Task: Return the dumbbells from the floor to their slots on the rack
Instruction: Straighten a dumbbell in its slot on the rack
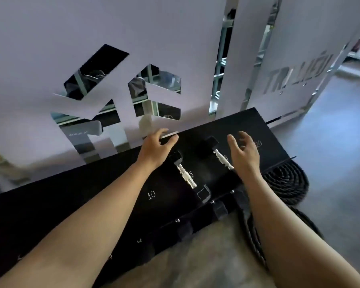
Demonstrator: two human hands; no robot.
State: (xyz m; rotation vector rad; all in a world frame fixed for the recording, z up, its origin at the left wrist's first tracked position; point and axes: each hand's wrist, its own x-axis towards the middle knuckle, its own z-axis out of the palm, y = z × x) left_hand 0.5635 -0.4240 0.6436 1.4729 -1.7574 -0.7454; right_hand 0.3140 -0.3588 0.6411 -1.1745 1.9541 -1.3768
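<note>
Two small black dumbbells with silver handles lie on the top shelf of the black rack [71, 190]. The left dumbbell [186, 176] rests beside a white "5" mark, with a "10" mark further left. The right dumbbell [221, 157] lies parallel to it, a little further back. My left hand [156, 147] hovers just left of the left dumbbell's far head, fingers apart, holding nothing. Just right of the right dumbbell's handle is my right hand [244, 152], open with fingers spread and holding nothing. It partly covers a "20" mark.
A coiled black battle rope [287, 183] lies on the floor at the rack's right end and trails toward me. Lower rack tiers [185, 229] show dark dumbbell heads. A pale partition wall [50, 48] with mirrored cut-outs stands directly behind the rack. Grey floor extends to the right.
</note>
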